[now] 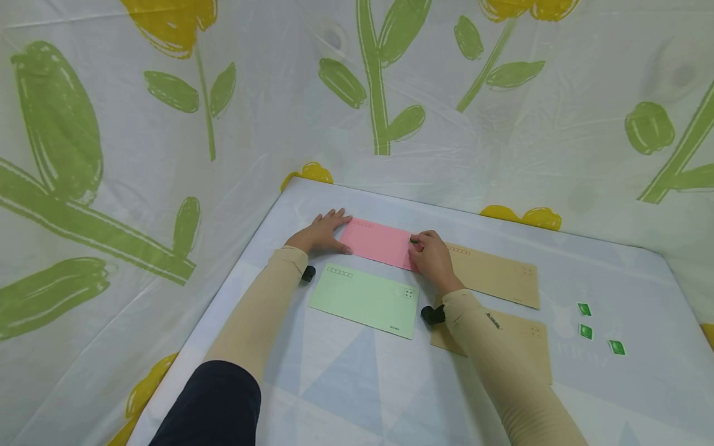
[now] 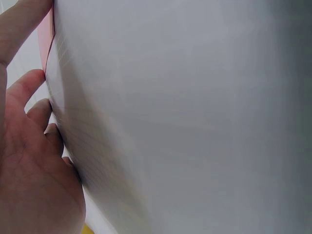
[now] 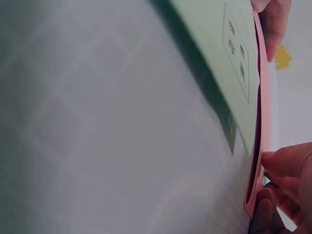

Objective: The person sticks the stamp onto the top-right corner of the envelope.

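Observation:
A pink envelope lies flat at the back of the table. My left hand rests at its left end, fingers spread, thumb and index fingertip at the paper's edge. At the envelope's right end, my right hand pinches a small green stamp with a white border, close over the corner. The right wrist view shows the thumb right at the pink paper, with the stamp mostly hidden behind the fingers. Just in front lies a light green envelope with a printed square at its upper right.
Two brown envelopes, a back one and a front one, lie to the right, partly covered by my right arm. Further right are three loose green stamps. A flower-patterned curtain borders the table's back and left.

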